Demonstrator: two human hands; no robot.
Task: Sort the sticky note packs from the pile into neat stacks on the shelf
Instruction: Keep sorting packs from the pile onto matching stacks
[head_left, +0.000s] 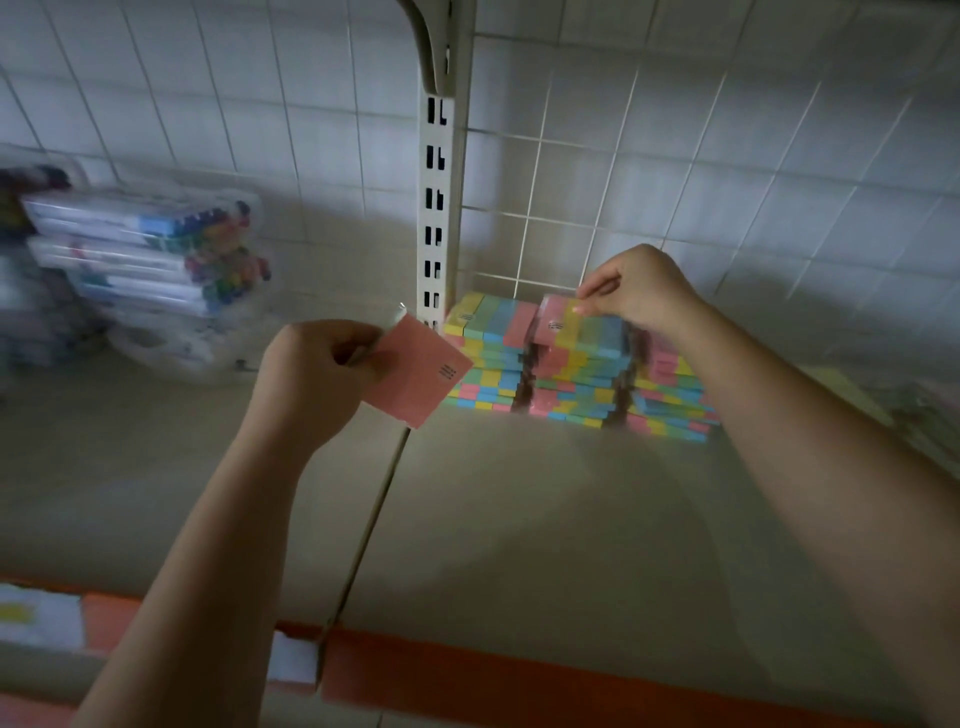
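My left hand (311, 374) grips a pink sticky note pack (415, 376) by its left edge, held tilted above the shelf (519, 519). My right hand (639, 291) pinches the top edge of a multicoloured pack (576, 330) lying on the middle stack. Stacks of pastel sticky note packs (493, 358) in pink, yellow, green and blue stand side by side at the back of the shelf, against the wire grid. A further stack (670, 400) to the right is partly hidden behind my right wrist.
A white slotted upright (435, 208) rises just left of the stacks. Boxes of coloured markers (145, 254) in plastic wrap are piled at the back left. An orange price strip (519, 680) runs along the shelf's front edge. A seam divides the two shelf boards.
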